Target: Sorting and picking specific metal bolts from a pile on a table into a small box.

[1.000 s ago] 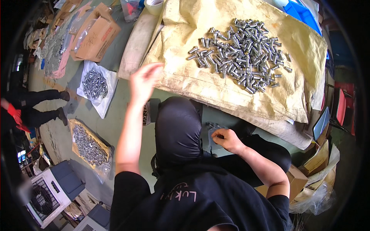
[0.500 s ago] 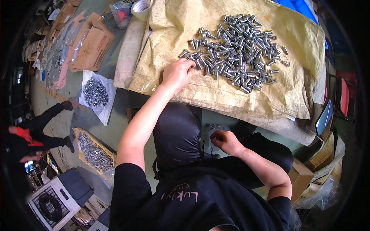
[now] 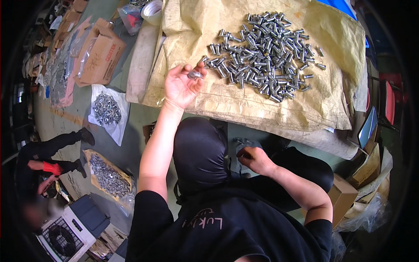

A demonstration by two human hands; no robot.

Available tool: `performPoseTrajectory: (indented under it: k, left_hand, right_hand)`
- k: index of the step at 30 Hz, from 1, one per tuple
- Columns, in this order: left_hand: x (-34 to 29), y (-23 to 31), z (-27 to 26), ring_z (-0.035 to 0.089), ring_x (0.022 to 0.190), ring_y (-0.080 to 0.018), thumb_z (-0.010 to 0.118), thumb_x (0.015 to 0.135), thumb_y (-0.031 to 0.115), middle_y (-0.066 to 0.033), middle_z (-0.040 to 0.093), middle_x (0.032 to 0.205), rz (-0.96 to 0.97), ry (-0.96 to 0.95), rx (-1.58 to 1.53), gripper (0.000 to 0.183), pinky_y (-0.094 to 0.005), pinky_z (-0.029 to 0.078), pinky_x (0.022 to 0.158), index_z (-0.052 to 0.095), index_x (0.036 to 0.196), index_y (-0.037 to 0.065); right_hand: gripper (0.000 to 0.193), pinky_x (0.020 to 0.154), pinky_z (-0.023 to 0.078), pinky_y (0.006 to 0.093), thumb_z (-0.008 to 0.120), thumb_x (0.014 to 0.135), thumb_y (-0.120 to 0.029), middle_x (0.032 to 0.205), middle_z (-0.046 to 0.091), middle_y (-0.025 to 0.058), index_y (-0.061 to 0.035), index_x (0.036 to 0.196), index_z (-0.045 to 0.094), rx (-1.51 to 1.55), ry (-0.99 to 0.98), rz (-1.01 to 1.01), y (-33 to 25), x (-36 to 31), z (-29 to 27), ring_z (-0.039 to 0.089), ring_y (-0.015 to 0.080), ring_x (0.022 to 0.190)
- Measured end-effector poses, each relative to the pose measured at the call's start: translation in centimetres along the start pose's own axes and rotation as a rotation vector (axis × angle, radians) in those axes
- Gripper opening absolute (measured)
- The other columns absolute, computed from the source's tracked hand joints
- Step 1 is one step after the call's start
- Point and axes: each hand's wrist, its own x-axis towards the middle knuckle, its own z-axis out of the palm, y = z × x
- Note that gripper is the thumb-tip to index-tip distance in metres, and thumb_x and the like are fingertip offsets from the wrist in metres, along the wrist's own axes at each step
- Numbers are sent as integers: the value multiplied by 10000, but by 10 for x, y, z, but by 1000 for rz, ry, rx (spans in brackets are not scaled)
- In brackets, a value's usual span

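Observation:
My left hand (image 3: 182, 89) is raised at the near left edge of the covered table, palm turned up. Its fingers curl round a shiny metal bolt (image 3: 194, 75), blurred a little. To the right of that hand, a pile of silvery bolts (image 3: 270, 54) is spread over the yellowish woven sheet (image 3: 323, 105). My right hand (image 3: 257, 160) hangs low over my lap, below the table edge, its fingers curled together. Whatever those fingers hold, if anything, is hidden. Just beyond it shows part of a clear plastic bag (image 3: 244, 143).
On the floor at left lie a white bag of metal parts (image 3: 106, 109), a tray of small parts (image 3: 109, 174) and an open cardboard box (image 3: 98, 56). A person in dark trousers (image 3: 56, 146) is at far left. A tape roll (image 3: 152, 12) sits at the table's back-left corner.
My left hand has drawn back from the pile's left edge and turned palm up, with a bolt now showing in its fingers. My right hand has stayed nearly still.

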Motion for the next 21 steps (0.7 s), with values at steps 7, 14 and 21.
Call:
performPoseTrajectory:
  k: [7,14,21]
  left_hand:
    - [18,-26,17,428,472,-48,608,857,228,57,424,539,-25,216,1082,190,-170,336,443,573,771,61]
    - [22,-44,34,592,743,-214,704,710,173,-49,597,859,527,-37,2236,173,-323,465,661,661,868,116]
    - [37,-53,25,596,750,-196,691,723,178,-31,586,812,490,-101,2268,123,-308,470,651,676,833,125]
  right_hand:
    - [233,750,471,377,580,777,-178,848,628,195,-11,933,623,23,-9,35,4,2,0,604,334,828]
    - [235,758,474,374,566,776,-173,864,630,192,-16,943,621,32,-17,62,-6,-3,-5,605,327,842]
    - [233,751,475,378,572,770,-174,854,634,179,-25,941,624,19,-40,61,-5,-2,-2,606,326,831]
